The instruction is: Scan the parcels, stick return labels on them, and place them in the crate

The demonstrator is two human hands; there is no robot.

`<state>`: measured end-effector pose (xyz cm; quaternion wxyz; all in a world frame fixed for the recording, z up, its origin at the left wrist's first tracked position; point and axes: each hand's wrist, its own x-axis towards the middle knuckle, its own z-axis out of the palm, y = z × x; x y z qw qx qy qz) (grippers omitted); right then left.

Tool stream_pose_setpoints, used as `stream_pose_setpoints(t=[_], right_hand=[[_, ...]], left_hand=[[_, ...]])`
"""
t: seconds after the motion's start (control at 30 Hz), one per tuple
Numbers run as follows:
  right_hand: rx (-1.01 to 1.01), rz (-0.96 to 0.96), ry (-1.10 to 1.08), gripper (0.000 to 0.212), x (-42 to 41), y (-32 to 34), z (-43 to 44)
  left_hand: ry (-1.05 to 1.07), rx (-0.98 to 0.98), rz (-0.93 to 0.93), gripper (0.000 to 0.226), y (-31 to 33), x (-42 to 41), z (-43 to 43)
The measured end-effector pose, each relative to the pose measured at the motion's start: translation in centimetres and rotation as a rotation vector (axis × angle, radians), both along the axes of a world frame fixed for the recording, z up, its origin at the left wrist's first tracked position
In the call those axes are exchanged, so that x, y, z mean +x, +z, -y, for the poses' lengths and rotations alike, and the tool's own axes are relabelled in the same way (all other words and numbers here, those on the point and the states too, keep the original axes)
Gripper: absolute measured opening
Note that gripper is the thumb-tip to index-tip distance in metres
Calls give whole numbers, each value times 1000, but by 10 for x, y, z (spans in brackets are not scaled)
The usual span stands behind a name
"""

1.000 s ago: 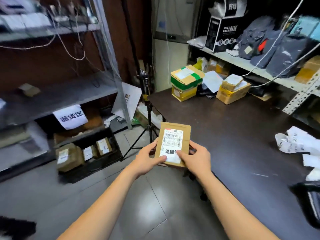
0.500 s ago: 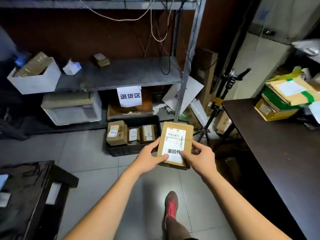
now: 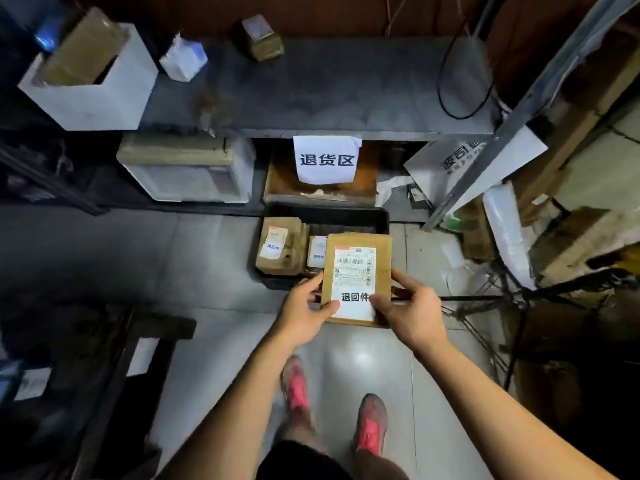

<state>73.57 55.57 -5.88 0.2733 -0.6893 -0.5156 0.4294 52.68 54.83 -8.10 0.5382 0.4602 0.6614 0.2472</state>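
parcel between both hands

Dim indoor shot, light concentrated mid-frame. Bright glare patch on the glossy floor tiles just below the parcel. Its white label and the white sign above are near blown-out, though the big print is readable. Left third and lower right corner sink to near black, detail lost. Soft overall: fine barcode text is smeared and the bottom edge is blurry. Strong wide-angle distortion: the shelf post at upper right leans hard and frame edges stretch.
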Motion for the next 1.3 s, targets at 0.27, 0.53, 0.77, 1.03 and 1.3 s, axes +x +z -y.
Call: stream_pose_setpoints(t=[0.27, 0.53, 0.77, 1.03, 1.3], right_hand=[[-105, -12, -66, 56, -71, -107, -115], [-281, -70, -167, 54, -102, -256, -201], [-314, -38, -78, 63, -86, -378, -257], [-366, -70, -58, 65, -90, -480, -285], [-297, 80, -15, 74, -96, -507, -282]], left_hand=[[12, -76, 27, 60, -113, -58, -119], [-18, -84, -97, 49, -244, -76, -209], [77, -83, -178, 28, -355, -55, -246], [182, -6, -386, 26, -435, -40, -273], [340, -27, -400, 59, -466, -17, -263]])
